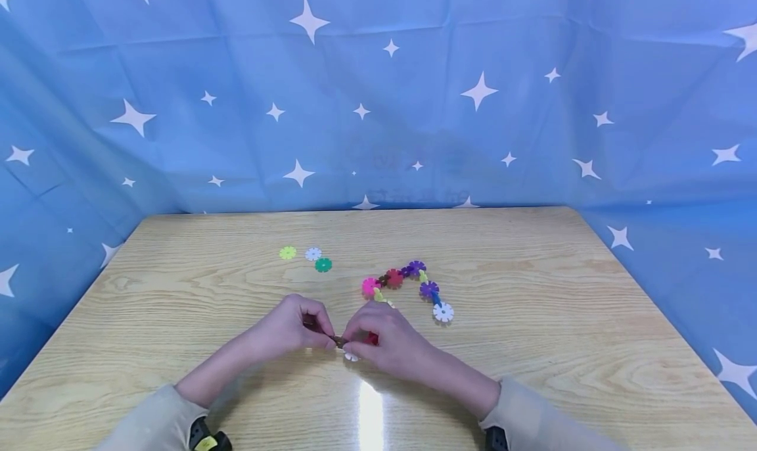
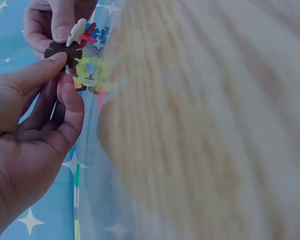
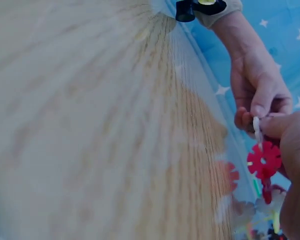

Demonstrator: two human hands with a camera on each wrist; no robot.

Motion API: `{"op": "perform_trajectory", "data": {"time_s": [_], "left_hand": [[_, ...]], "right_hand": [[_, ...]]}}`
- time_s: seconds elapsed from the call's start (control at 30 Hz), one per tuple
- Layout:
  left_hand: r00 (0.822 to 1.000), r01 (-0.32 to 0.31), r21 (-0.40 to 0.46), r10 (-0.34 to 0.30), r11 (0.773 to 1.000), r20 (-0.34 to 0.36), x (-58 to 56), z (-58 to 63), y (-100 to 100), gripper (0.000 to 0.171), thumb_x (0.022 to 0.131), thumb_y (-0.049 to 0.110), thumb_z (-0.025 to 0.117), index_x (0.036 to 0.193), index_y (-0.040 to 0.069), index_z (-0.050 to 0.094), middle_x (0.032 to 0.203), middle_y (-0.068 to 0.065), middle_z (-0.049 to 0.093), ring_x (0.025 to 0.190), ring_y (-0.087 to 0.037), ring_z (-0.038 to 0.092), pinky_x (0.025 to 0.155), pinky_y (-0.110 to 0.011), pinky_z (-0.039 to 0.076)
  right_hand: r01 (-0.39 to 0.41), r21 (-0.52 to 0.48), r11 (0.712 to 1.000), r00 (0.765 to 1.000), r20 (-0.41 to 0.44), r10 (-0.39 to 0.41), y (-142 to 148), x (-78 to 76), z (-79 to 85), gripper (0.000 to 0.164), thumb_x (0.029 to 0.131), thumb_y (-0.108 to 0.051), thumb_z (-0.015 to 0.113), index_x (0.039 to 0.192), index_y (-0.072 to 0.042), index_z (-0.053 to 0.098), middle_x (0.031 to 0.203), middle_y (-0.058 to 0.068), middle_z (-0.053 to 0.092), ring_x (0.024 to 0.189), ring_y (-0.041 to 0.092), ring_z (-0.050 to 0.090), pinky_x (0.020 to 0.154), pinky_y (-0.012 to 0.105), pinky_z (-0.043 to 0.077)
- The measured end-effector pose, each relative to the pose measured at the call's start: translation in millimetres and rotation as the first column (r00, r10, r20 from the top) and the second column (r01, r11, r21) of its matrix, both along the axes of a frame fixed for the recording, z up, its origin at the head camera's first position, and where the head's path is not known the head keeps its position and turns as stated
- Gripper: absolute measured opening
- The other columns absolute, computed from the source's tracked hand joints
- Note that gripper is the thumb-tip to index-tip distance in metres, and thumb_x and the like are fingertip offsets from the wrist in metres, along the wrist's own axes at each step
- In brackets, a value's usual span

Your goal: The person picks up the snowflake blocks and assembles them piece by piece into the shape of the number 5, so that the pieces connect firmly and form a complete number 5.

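Note:
My left hand pinches a dark brown notched disc between thumb and fingers. Close against it, my right hand pinches the end of a chain of notched plastic discs. A white disc stands edge-on at the right fingertips, with a red disc joined beyond it. The brown disc meets the white one where the fingertips come together. From behind the right hand the chain runs on over the table through a pink disc and purple discs to a white end disc. The right fingers hide part of it.
Three loose discs, a yellow-green one, a pale one and a green one, lie beyond my left hand on the wooden table. A blue curtain with white stars hangs behind the table's back edge.

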State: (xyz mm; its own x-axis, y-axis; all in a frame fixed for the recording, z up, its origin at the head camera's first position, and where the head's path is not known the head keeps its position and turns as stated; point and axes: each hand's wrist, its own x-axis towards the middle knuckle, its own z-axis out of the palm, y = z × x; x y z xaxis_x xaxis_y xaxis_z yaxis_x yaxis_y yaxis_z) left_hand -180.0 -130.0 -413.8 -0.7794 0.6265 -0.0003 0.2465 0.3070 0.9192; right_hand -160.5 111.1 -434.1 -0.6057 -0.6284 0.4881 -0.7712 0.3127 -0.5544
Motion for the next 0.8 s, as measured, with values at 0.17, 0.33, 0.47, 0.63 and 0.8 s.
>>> {"op": "perform_trajectory", "data": {"time_s": [0.17, 0.33, 0.47, 0.63, 0.8], "left_hand": [[0.998, 0.06, -0.038, -0.059, 0.997, 0.032, -7.2, 1.6, -11, 0.011, 0.082, 0.007, 0.084, 0.087, 0.003, 0.075, 0.083, -0.004, 0.072, 0.076, -0.017, 0.068, 0.07, -0.026, 0.058], [0.999, 0.032, -0.083, -0.028, 0.996, 0.045, -23.0, 3.0, -30, 0.02, 0.085, 0.011, 0.083, 0.097, -0.002, 0.075, 0.089, -0.006, 0.073, 0.081, -0.021, 0.069, 0.072, -0.028, 0.058], [0.99, -0.138, -0.124, 0.14, 0.983, 0.007, -41.7, 2.5, -44, 0.033, 0.087, 0.012, 0.082, 0.114, -0.004, 0.072, 0.102, -0.011, 0.073, 0.091, -0.024, 0.067, 0.075, -0.03, 0.058], [0.935, -0.354, -0.172, 0.342, 0.919, -0.095, -66.4, 2.3, -57, 0.047, 0.092, 0.012, 0.077, 0.134, -0.003, 0.064, 0.123, -0.02, 0.067, 0.102, -0.029, 0.065, 0.073, -0.031, 0.056], [0.878, -0.473, -0.186, 0.442, 0.861, -0.186, -85.5, 0.8, -61, 0.045, 0.093, 0.006, 0.074, 0.136, -0.004, 0.063, 0.124, -0.024, 0.067, 0.103, -0.033, 0.065, 0.069, -0.028, 0.054]], "right_hand": [[0.016, 0.078, 0.997, 0.996, -0.09, -0.009, 2, 0.3, 0.9, 0.01, 0.085, -0.007, 0.082, 0.09, -0.013, 0.075, 0.09, -0.008, 0.071, 0.089, 0.007, 0.059, 0.085, 0.026, 0.049], [0.019, 0.14, 0.99, 0.982, -0.186, 0.008, 5, -0.9, 0.6, 0.012, 0.086, -0.007, 0.081, 0.09, -0.014, 0.072, 0.09, -0.008, 0.07, 0.087, 0.007, 0.06, 0.089, 0.027, 0.05], [0.01, 0.162, 0.987, 0.981, -0.192, 0.021, 8, -1.3, 0.0, 0.011, 0.088, -0.006, 0.079, 0.093, -0.013, 0.071, 0.093, -0.007, 0.071, 0.087, 0.006, 0.062, 0.092, 0.028, 0.051], [0.015, 0.198, 0.98, 0.974, -0.225, 0.03, 13, -1.2, 1.1, 0.013, 0.09, -0.004, 0.076, 0.094, -0.013, 0.068, 0.093, -0.005, 0.07, 0.09, 0.011, 0.064, 0.093, 0.03, 0.052], [0.013, 0.213, 0.977, 0.971, -0.238, 0.038, 15, -1.6, 3.1, 0.013, 0.091, -0.003, 0.075, 0.096, -0.013, 0.067, 0.094, -0.005, 0.069, 0.09, 0.011, 0.063, 0.091, 0.029, 0.052]]}}
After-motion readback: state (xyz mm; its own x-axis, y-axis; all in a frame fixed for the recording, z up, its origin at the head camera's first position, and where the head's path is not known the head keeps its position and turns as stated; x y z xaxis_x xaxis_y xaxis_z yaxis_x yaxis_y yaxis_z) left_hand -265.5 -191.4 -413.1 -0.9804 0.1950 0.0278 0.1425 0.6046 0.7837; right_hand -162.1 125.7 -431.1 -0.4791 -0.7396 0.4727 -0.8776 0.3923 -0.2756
